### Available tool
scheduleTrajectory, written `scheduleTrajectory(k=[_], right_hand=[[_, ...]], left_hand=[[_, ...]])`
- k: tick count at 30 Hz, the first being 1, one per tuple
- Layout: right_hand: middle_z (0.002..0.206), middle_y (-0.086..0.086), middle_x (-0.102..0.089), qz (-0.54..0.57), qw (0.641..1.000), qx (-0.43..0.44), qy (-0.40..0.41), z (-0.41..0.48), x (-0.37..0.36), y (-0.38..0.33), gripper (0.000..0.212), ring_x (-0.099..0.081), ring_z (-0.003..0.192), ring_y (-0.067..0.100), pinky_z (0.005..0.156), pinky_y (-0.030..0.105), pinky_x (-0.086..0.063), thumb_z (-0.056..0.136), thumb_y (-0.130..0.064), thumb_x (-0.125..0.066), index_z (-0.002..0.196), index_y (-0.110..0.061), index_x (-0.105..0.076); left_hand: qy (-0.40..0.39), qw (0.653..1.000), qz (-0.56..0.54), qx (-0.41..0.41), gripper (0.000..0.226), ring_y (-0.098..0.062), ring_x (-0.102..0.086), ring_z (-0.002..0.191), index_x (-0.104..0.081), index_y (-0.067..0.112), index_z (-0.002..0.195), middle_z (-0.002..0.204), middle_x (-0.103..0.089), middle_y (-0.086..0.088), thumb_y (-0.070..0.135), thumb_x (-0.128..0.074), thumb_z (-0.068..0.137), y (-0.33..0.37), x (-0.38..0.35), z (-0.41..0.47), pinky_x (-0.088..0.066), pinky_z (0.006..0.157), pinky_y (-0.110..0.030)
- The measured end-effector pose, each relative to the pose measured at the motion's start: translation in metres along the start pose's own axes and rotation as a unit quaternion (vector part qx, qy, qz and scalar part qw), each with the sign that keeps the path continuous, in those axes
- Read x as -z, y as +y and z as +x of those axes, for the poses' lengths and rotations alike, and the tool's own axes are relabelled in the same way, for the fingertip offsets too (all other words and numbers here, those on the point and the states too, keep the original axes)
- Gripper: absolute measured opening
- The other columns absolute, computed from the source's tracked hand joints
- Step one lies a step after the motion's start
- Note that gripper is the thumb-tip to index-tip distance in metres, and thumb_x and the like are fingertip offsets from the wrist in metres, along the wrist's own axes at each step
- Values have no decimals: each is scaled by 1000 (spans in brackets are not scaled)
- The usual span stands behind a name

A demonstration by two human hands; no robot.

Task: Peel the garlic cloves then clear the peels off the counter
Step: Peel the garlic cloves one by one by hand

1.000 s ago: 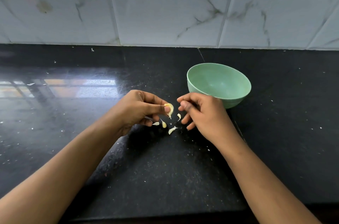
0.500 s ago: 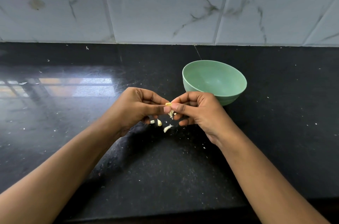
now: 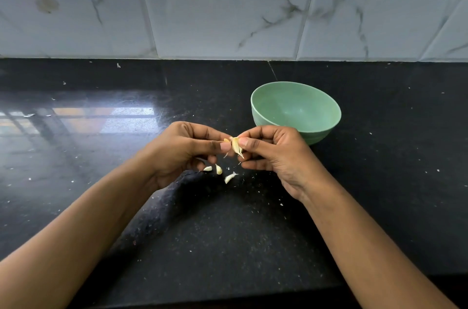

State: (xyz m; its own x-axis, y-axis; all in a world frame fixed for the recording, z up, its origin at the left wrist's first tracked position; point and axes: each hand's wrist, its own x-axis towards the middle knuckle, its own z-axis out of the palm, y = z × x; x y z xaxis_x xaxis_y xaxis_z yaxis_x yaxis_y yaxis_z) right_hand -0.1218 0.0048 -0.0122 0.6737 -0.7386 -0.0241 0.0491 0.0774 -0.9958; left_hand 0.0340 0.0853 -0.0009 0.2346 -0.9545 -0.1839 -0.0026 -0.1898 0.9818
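A pale yellow garlic clove with loose skin hanging from it is held above the black counter. My left hand pinches its left end between thumb and forefinger. My right hand pinches its right side the same way. Three small pale garlic pieces lie on the counter just below the hands: one piece by my left fingers, a second piece beside it, a third piece a little nearer to me. A green bowl stands behind my right hand and looks empty.
A grey marbled tile wall rises behind the counter. Tiny white flecks are scattered over the counter. A window reflection shines on the counter's left side. The counter's front edge runs along the bottom of the view.
My right hand, apart from the clove a second ago, has come in and taken hold of it beside my left hand. Both hands now hold it a little higher.
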Motion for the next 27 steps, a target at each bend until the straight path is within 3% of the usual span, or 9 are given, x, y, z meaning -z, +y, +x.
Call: scheduleTrajectory(k=[3,5,8,13,15,17,19,21,27], right_hand=[[56,-1,-64,0,1000,5,13,-1,0,0,8,-60,53,5,54,19,-55,86,-1,-63,80,-5,-66],[55,-2,-63,-14,999,13,27,-1,0,0,8,-60,52,5,54,20,-55,86,-1,-63,79,-5,-66],[56,-2,-63,-57,997,28,39,-1,1,1,7,-59,52,5,55,21,-56,86,-2,-64,80,-5,-66],[59,-1,-63,-56,997,20,39,-2,1,0,6,-60,53,5,53,21,-55,86,-2,-65,82,-6,-66],[59,-1,-63,-36,999,15,35,-2,0,-1,5,-60,54,5,53,20,-54,86,-1,-64,83,-5,-66],[59,-2,-63,-14,999,11,30,-2,0,-2,5,-60,54,5,53,20,-54,85,-1,-64,84,-5,-66],[60,-1,-64,10,1000,11,26,-3,0,-3,5,-61,55,6,53,20,-54,85,-1,-64,85,-5,-65],[62,1,-66,30,999,11,23,-3,0,-4,6,-63,55,7,53,20,-55,84,0,-65,85,-6,-65],[64,3,-68,36,999,13,10,-5,2,-6,6,-66,59,9,53,20,-55,80,-1,-68,84,-5,-65]], left_hand=[[30,998,57,-24,13,-3,-53,52,-74,14,86,68,-71,3,8,-72,74,-1,3,2,-43,43,-13],[93,979,164,-75,13,-3,-53,53,-74,21,89,71,-71,5,10,-70,82,-7,6,6,-43,47,-12],[154,880,422,-156,15,-3,-53,58,-73,37,94,65,-61,18,27,-70,84,-13,3,10,-38,54,-14],[117,799,559,-187,20,-6,-39,84,-68,43,104,95,-64,20,41,-65,84,-20,-5,14,-32,58,-24],[128,818,521,-208,25,-2,-46,84,-68,41,107,99,-66,21,36,-68,83,-17,-2,13,-38,64,-22],[106,898,373,-207,23,8,-56,71,-71,34,101,92,-71,17,23,-72,82,-8,-1,7,-41,64,-12],[48,968,172,-176,17,4,-62,68,-75,24,91,84,-76,5,20,-74,75,2,-4,-1,-42,60,-9],[34,985,84,-146,19,-3,-61,62,-75,19,83,76,-75,-2,25,-73,65,0,-7,-2,-43,51,-11],[41,995,6,-94,23,-8,-56,53,-75,15,74,68,-69,-6,29,-76,57,-7,-11,3,-44,44,-17]])
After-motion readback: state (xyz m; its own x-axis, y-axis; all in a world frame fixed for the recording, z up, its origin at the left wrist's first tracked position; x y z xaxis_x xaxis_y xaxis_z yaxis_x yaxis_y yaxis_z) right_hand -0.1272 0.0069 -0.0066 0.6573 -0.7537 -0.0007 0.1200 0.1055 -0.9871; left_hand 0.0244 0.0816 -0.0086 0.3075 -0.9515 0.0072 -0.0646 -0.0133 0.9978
